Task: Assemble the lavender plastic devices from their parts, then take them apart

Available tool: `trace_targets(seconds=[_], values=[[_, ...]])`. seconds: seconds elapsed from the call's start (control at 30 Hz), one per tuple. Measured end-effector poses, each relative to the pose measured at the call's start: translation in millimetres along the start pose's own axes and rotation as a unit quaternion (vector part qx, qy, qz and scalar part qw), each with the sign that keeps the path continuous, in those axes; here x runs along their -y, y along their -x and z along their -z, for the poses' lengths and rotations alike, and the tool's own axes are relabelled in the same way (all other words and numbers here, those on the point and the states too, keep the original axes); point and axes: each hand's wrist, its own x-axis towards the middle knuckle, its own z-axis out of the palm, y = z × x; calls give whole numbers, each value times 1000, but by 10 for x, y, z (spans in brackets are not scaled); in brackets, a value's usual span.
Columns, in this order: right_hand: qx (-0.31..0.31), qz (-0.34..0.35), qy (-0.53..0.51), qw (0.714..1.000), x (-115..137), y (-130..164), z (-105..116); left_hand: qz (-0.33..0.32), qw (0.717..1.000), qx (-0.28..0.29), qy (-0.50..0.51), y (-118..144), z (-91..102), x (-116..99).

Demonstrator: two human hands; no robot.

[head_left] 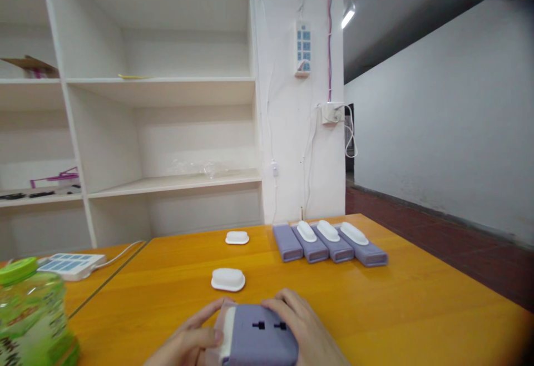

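Observation:
My left hand (189, 339) and my right hand (304, 330) both grip a purple rectangular case (258, 337) at the near edge of the orange table (417, 305). The case has two small black slots on top and a white piece along its left end. A white oval cap (227, 279) lies just beyond the case. Another white cap (237, 237) lies farther back. Several purple cases (329, 243) lie side by side at the table's far edge; three of them carry white caps, the leftmost (287, 242) is bare.
A green-capped plastic bottle (29, 313) stands at the near left. A white power strip (70, 265) with its cord lies on the left table. White shelves (167, 132) rise behind, and a wall pillar with sockets (303, 49) stands beyond the table. Dark red floor lies to the right.

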Motion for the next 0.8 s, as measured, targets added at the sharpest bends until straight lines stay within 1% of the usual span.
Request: trace_targets(seconds=[0.1,0.23,0.33,0.43,0.6,0.8], values=[[0,6,-2,1000,18,9,2,-3,1000,0,-8,12,-6,-4],[-4,8,17,1000,11,19,-14,8,1000,-3,-28,-40,4,20],[-21,17,38,999,-32,34,-39,6,999,-14,-37,-66,-1,37],[-49,47,53,996,-95,57,-59,-3,998,-24,-49,-51,-36,43],[-81,90,89,989,-165,92,-92,-18,999,-5,-41,-25,-107,62],[-99,96,119,983,-172,106,-128,-39,999,-28,-21,-58,-91,164]])
